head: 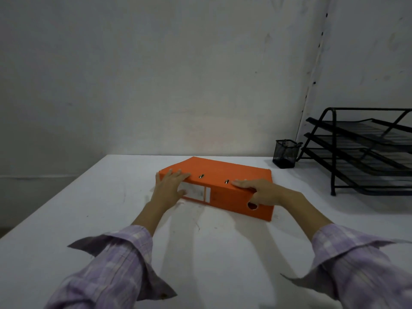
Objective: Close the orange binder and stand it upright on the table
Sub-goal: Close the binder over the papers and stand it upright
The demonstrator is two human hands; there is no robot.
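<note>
Sleeves: lilac checked shirt cuffs (pixel 124 253) seen nearest the camera, one per forearm; both arms reach fwd over the white tabletop (pixel 211 253).
Left hand (pixel 170 186): laid w/ fingers spread over the near-left corner of the binder; fingertips on the top cover, thumb down the spine by the white spine label (pixel 196 192); a loose hold, not a pinch.
Right hand (pixel 260 191): fingers flat along the top edge nr the right end; thumb side curled at the spine just above the round finger hole (pixel 252 205); how firmly it is clamped can't be told.
Binder: orange cardboard lever-arch binder (pixel 229 175) lies flat at mid-table, cover down so judged closed; spine faces the person, skewed slightly; two metal slots (pixel 201 176) seen on the top cover.
Step in hand: tipping upright, judged; both ends should be gripped evenly; the cover is best kept pressed shut; the binder is best pivoted on one short end, then set down square so it isn't toppled.
Far right: black mesh pen cup (pixel 286 153) & black wire three-tier tray rack (pixel 361 152), well apart from the binder; clearance judged ample.
Back: grey-white wall (pixel 156 74).
</note>
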